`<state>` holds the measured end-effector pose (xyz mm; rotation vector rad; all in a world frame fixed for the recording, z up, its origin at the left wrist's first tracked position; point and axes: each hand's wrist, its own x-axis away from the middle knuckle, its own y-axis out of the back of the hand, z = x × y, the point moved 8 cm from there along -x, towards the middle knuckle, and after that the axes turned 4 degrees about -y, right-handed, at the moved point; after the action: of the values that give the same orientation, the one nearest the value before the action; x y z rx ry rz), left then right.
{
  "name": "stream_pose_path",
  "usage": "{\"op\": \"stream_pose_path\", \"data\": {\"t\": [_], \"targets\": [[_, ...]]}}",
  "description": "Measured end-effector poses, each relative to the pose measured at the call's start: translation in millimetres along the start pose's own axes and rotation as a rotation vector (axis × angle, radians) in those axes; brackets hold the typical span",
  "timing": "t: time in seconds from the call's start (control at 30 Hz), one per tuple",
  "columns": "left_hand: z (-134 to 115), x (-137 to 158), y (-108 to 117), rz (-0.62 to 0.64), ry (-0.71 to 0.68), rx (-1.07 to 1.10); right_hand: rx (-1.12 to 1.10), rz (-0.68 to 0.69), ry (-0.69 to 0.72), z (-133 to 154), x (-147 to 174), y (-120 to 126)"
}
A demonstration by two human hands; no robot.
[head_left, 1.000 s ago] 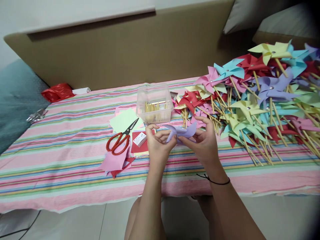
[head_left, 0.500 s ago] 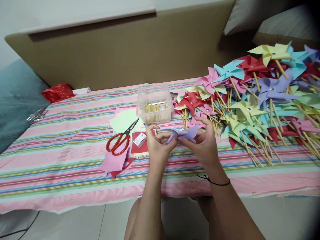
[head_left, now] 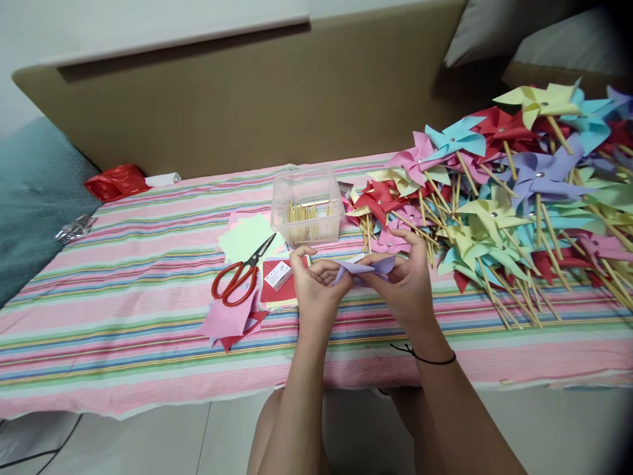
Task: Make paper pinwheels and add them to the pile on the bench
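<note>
A purple paper pinwheel [head_left: 372, 266] with curled blades is held between both hands above the front of the striped cloth. My left hand [head_left: 319, 284] pinches its left side between thumb and fingers. From the right, my right hand [head_left: 404, 280] grips it too, thumb near the middle and index finger raised. Fingers hide much of the paper's centre, and no stick shows on it. Left of my hands, red-handled scissors [head_left: 239, 277] lie across coloured paper sheets [head_left: 225, 318]. A red sheet [head_left: 279, 290] bears a small white printed card [head_left: 277, 275].
Beyond my hands stands a clear plastic box [head_left: 307, 204] with short wooden sticks in it. Many finished pinwheels [head_left: 499, 211] on sticks are heaped at the right. A red plastic bag [head_left: 117, 183] lies at the far left, near a clear crinkled packet [head_left: 75, 228].
My right thumb has pressed in toward the middle of the purple pinwheel, and its right blade now sits lower and flatter. Both hands still hold it in nearly the same place.
</note>
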<state>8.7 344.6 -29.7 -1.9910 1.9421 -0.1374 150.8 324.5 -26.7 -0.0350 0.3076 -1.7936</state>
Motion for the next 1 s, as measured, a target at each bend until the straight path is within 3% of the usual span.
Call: {"op": "stream_pose_path", "data": {"t": [0.33, 0.63, 1.0], "targets": [[-2.2, -0.4, 1.5, -0.017, -0.001, -0.002, 0.011, -0.033, 0.035, 5.8, 2.1, -2.2], [-2.7, -1.2, 2.3, -0.012, 0.005, -0.012, -0.022, 0.02, -0.04, 1.8, -0.1, -2.7], [-5.3, -0.2, 0.6, -0.012, 0.006, 0.005, 0.052, -0.079, 0.01, 7.6, 2.3, 2.7]]}}
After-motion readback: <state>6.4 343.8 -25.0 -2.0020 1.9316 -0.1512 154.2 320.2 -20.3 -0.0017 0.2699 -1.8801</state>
